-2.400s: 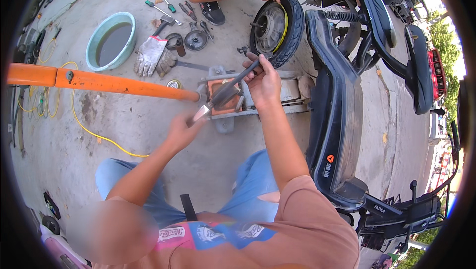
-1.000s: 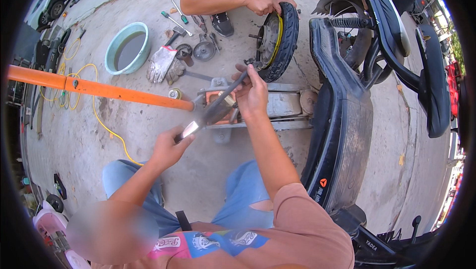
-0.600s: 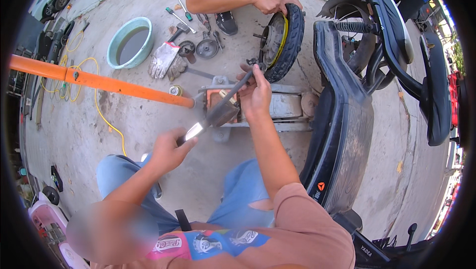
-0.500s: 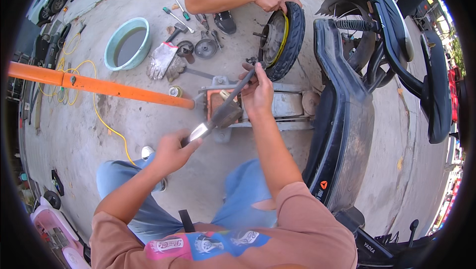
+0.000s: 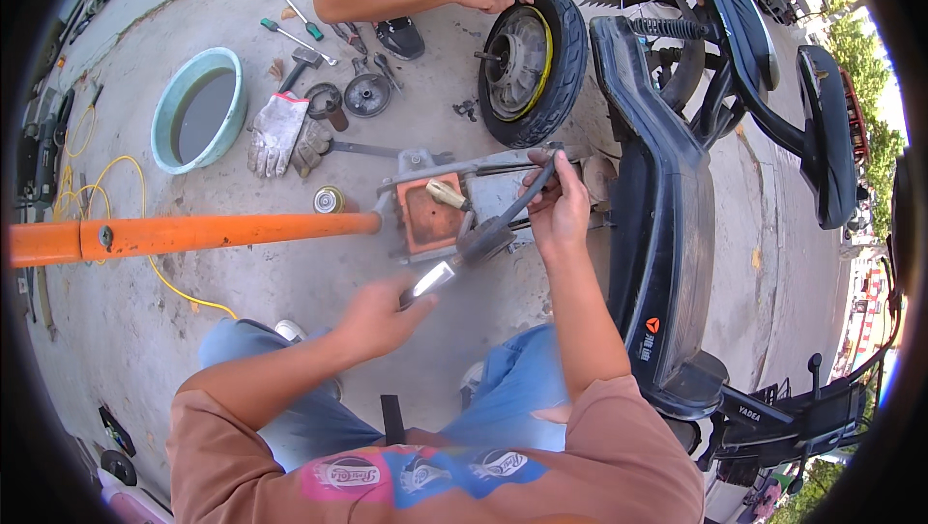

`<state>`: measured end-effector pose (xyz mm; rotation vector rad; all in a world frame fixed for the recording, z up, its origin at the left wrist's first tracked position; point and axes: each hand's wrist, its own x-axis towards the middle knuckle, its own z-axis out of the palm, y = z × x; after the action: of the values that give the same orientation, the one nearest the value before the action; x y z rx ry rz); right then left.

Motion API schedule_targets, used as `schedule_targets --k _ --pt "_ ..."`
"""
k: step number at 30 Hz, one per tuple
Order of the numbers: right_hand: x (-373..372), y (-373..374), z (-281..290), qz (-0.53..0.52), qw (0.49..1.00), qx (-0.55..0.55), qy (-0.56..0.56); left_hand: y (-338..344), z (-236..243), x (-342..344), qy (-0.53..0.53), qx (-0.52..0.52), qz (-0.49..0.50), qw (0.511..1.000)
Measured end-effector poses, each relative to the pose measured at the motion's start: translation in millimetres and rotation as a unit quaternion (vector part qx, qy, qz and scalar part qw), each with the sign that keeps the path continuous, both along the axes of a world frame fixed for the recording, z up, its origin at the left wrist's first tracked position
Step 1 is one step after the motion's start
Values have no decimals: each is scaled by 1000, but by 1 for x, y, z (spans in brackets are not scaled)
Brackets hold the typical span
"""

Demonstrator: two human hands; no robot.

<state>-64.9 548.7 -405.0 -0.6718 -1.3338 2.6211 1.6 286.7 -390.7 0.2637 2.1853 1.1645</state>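
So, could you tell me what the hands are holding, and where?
Both grip one long metal tool: left hand at its shiny lower end, right hand near the upper end.

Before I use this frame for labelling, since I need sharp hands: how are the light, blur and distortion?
Head view: hard sunlight, short dark shadows on the concrete; left hand slightly motion-blurred, right hand on the long tool sharper; fisheye bends the orange handle and the scooter toward the black rim; sky at the right edge washed out.
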Motion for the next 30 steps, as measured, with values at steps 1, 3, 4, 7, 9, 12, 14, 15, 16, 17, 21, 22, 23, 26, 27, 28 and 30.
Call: schedule_targets --k 1,3,4,7,9,12,14,15,16,17,21,22,23,26,27,28,30 --pt "5 0 3 -10 999 28 -12 -2 -3 -1 -4 5 -13 1000" --pt "12 1 3 -11 999 41 -14 -6 -9 -5 -25 26 -24 999" --pt "16 0 6 -13 998 49 -23 -8 -10 -6 -41 41 -23 998" --pt "20 -7 17 -39 997 55 -44 -13 -5 -14 -73 70 -19 995" --pt "23 -7 15 -29 999 23 -26 -17 1 -18 -78 83 -13 993" --pt "22 -13 15 -25 999 -23 -26 -24 11 -23 -68 94 -6 993" --pt "21 -15 13 0 999 -47 -17 -28 19 -26 -58 92 -9 994" --pt "21 -16 13 3 998 -52 -20 -30 21 -26 -45 92 -13 995" --pt "20 -17 12 5 998 -56 -23 -30 22 -26 -32 91 -17 995" --pt "19 -17 12 6 998 -61 -26 -30 22 -26 -19 91 -22 995" --pt "18 -15 5 -3 995 -85 -45 -27 18 -25 -13 91 -34 995" --pt "19 -13 4 -7 996 -81 -47 -25 18 -25 -18 91 -37 995" --pt "20 -12 4 -12 996 -77 -50 -24 19 -27 -23 91 -41 995" --pt "20 -13 -1 -18 996 -64 -59 -23 17 -27 -75 109 -28 991" --pt "19 -12 -1 -22 996 -64 -59 -22 17 -28 -72 106 -32 991" --pt "19 -12 0 -26 996 -64 -60 -21 16 -30 -69 103 -36 992" --pt "18 -12 0 -31 996 -62 -62 -20 15 -33 -57 97 -46 993"
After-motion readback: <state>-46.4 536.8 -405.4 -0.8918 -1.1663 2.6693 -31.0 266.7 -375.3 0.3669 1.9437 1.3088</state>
